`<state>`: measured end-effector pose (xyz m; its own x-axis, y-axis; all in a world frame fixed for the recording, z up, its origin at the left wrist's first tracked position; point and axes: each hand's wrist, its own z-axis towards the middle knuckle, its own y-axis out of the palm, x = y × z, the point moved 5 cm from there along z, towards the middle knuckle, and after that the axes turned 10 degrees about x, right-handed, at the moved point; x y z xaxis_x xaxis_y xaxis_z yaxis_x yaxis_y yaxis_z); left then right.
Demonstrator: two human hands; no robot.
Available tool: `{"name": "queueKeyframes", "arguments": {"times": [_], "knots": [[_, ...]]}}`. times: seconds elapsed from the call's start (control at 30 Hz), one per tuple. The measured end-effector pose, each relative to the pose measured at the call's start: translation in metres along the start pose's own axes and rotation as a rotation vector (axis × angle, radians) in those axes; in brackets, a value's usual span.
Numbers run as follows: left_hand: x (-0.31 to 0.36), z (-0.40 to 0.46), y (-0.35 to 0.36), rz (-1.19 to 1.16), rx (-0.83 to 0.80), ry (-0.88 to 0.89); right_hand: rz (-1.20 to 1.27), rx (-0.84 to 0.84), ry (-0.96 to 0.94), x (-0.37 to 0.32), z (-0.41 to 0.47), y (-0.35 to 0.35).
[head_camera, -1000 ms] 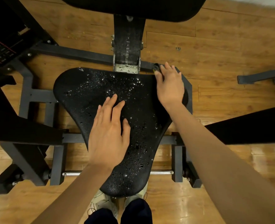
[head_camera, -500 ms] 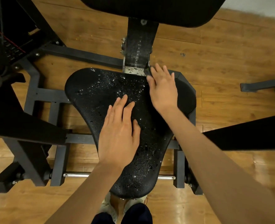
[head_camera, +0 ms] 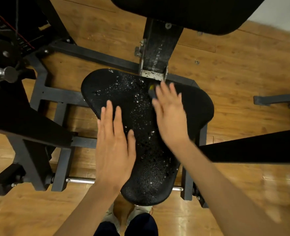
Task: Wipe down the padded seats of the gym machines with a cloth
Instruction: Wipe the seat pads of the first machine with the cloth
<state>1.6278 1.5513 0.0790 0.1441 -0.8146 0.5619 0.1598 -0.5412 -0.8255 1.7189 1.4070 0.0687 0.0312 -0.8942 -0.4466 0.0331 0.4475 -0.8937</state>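
Both flat: your left hand steadies the wet black padded seat; right hand presses a dark cloth, fingers straight.

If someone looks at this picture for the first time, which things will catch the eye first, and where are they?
The black padded triangular seat fills the middle, with shiny water droplets scattered over its centre. The left hand lies flat on the seat's left edge, and the blurred right hand presses a dark cloth, mostly hidden, near the seat's far side. Orange-brown wooden floor surrounds the dark steel frame.
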Motion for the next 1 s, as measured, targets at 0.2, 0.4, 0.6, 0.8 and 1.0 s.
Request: {"name": "queueKeyframes", "arguments": {"times": [0.2, 0.4, 0.6, 0.8, 1.0], "knots": [[0.002, -0.006, 0.006, -0.047, 0.029, -0.048, 0.005, -0.054, -0.097, -0.006, -0.018, -0.006], [-0.001, -0.008, 0.008, -0.067, 0.052, -0.036, 0.01, 0.003, 0.06, -0.01, 0.026, 0.013], [0.001, -0.008, 0.008, -0.074, 0.044, -0.041, 0.024, -0.041, -0.072, -0.006, -0.041, -0.01], [0.0, -0.007, 0.007, -0.07, 0.054, -0.032, -0.04, -0.006, 0.126, 0.005, 0.048, 0.014], [0.001, -0.008, 0.007, -0.081, 0.046, -0.04, 0.033, -0.036, 0.002, 0.005, -0.05, -0.023]]}}
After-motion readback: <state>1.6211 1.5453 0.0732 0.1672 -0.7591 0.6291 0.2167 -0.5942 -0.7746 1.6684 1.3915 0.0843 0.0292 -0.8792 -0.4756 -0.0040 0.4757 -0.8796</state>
